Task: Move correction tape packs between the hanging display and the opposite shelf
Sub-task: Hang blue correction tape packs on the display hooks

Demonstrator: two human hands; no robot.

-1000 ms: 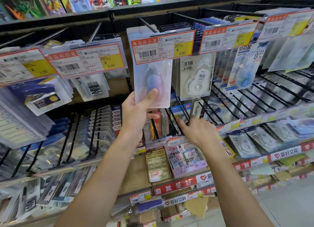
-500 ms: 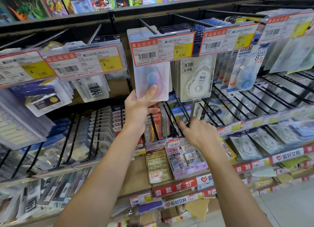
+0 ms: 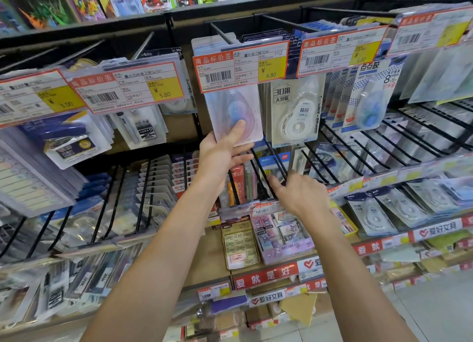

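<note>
A clear correction tape pack (image 3: 230, 106) with a blue-pink teardrop tape hangs on the black display hook (image 3: 222, 35), its top behind the 6.80 price tag (image 3: 242, 67). My left hand (image 3: 220, 160) holds the pack's lower edge, thumb on the front, fingers behind. Lower and to the right, my right hand (image 3: 300, 194) hovers with relaxed fingers over the black wire dividers (image 3: 258, 172), holding nothing. More packs hang behind the front one.
A white 30-metre tape pack (image 3: 294, 116) hangs right beside the held pack, and blue dot-tape packs (image 3: 368, 98) further right. Stapler packs (image 3: 69, 142) hang on the left. Eraser boxes (image 3: 240, 244) sit on the lower shelf. Hooks and price tags crowd the whole rack.
My left hand has pushed the pack up and back along the hook, so more of it lies behind the price tag. My right hand has barely moved.
</note>
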